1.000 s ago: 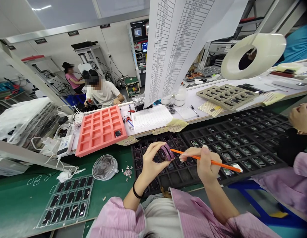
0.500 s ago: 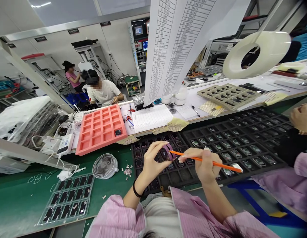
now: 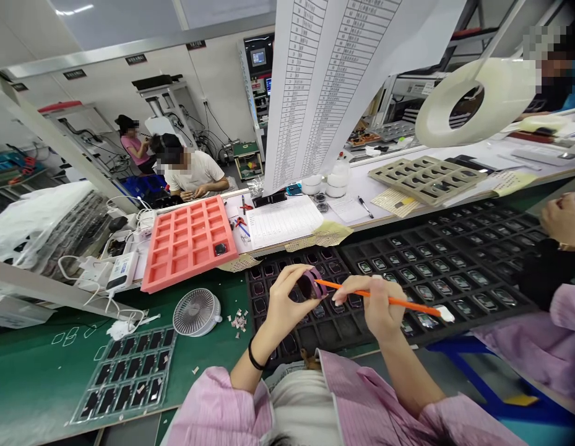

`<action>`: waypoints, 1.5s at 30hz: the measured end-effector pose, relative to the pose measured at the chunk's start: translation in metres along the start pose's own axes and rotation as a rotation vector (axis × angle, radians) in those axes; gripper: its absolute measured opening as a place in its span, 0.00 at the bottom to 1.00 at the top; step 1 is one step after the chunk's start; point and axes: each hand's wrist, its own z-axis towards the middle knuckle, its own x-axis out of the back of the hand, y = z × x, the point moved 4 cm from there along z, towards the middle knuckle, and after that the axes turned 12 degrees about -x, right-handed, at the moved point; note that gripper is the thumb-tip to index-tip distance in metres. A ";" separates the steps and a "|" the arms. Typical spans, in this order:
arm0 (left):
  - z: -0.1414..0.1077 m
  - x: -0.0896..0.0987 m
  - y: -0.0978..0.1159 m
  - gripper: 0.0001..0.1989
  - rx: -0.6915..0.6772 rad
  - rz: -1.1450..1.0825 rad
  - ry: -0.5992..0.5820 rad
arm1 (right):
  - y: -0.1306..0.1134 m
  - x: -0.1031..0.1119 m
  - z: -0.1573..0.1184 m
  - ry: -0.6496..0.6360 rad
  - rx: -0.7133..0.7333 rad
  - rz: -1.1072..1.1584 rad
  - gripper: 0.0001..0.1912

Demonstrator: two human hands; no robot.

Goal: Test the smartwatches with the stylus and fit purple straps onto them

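My left hand (image 3: 285, 303) pinches a purple watch case (image 3: 319, 286) by its edges, between thumb and fingers. The case is tilted, with its side turned toward my right hand. My right hand (image 3: 380, 308) grips a thin orange stick (image 3: 412, 304) like a pen. The stick's tip meets the side of the case; whether it presses there I cannot tell. A white piece is at the stick's other end. Beneath both hands lies a black foam tray (image 3: 331, 331), with watch cases in many of its pockets.
A small fan (image 3: 197, 311) and scattered small pieces (image 3: 238, 320) are to the left, beside a clear tray (image 3: 124, 371) of black parts. A pink tray (image 3: 189, 244) rests on the shelf. A paper list (image 3: 315, 93) and tape roll (image 3: 477, 102) hang overhead. Another person's hand (image 3: 564, 220) is at right.
The purple case has turned in my left hand, showing more of its side. My right hand has shifted slightly left, and the stick's white end has dropped a little to the left.
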 end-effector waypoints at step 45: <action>-0.006 0.001 -0.024 0.27 0.239 -0.069 -0.120 | 0.066 -0.015 -0.002 0.021 -0.648 0.211 0.26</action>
